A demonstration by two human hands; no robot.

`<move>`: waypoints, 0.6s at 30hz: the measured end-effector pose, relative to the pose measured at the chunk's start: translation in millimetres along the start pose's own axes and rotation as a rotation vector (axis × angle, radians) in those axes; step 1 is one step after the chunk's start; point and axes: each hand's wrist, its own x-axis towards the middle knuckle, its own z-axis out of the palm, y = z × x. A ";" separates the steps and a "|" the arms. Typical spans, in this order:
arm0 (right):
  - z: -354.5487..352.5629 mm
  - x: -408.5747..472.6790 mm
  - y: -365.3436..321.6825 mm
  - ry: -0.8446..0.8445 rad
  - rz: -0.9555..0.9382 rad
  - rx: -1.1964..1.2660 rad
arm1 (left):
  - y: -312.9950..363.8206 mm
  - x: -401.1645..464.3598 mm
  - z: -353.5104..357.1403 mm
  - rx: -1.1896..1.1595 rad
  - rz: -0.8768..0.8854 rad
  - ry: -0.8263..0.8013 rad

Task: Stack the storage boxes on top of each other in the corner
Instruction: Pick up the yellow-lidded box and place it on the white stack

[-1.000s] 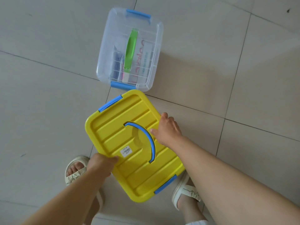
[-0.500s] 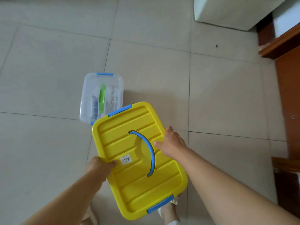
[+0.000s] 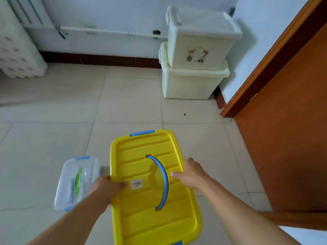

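A: Both hands are your grip here. Your left hand (image 3: pixel 106 187) grasps the left long edge of the yellow box (image 3: pixel 152 188), thumb lying on the lid beside the small white label (image 3: pixel 136 184). Your right hand (image 3: pixel 190 173) grasps the right long edge, thumb on the lid near the blue handle (image 3: pixel 163 181).

B: Which way does the box point?

A: Its long axis runs away from you, the far end leaning slightly left, toward the back wall. One blue latch (image 3: pixel 142 133) sits on the far short end, and a corner of another shows at the near end by the bottom of the view. The handle lies flat on the lid in a curve along that same axis.

B: And where is it?

A: You hold it in front of you above the tiled floor (image 3: pixel 53 138), well apart from the corner.

B: What else holds anything?

A: A small clear box (image 3: pixel 77 183) stands on the floor just left of your left hand, with blue latches and a green handle; something lies inside, too blurred to name. In the corner, a white bin (image 3: pixel 200 43) with a small picture on its side sits on a larger pale bin (image 3: pixel 191 82), both lidded, contents hidden.
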 end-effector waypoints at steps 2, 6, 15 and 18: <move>-41.6 -7.1 5.1 0.029 0.009 0.048 | 37.5 -20.0 2.8 -0.010 0.053 -0.013; -109.4 -11.6 8.8 0.110 0.052 0.119 | 106.3 -50.2 5.2 -0.017 0.153 -0.023; -243.0 9.8 -13.4 0.307 0.143 0.231 | 270.5 -64.6 0.2 0.015 0.341 -0.073; -289.7 30.1 -23.6 0.340 0.118 0.259 | 325.6 -58.3 -0.1 0.011 0.394 -0.118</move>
